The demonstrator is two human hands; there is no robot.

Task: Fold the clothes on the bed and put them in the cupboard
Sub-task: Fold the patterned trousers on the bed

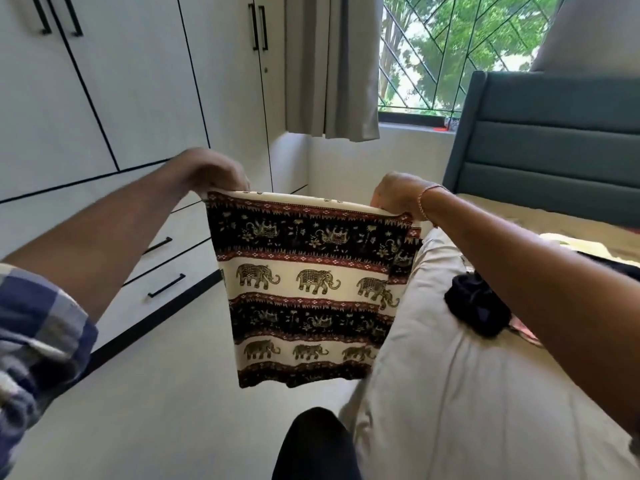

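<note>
Where the cloth hangs: cream, black and red elephant-printed cotton cloth (pixel 308 289), doubled over, held in the air at 12 o'clock above the pale floor (pixel 166 410), just beside the bed edge.
Left grip: left hand (pixel 211 171) pinches the top corner at 11 o'clock, fingers curled over the hem.
Right grip: right hand (pixel 394 194) pinches the other top corner at 1 o'clock.
Risk, slip: a slackened pinch would likely drop a corner, undo the fold and let the cloth fall to the floor.
Risk, skew: uneven pull could set the layers askew.
Bed: pale-sheeted bed (pixel 450 393) at 3 o'clock carries a crumpled black garment (pixel 478 306), which could snag a laid-down fold.
Cupboard: white flat-door cupboard with black bar handles (pixel 121 98) at 10 o'clock, doors closed. Opening it one-handed may spill the fold.
Writing: none readable; no brand or label shows.
</note>
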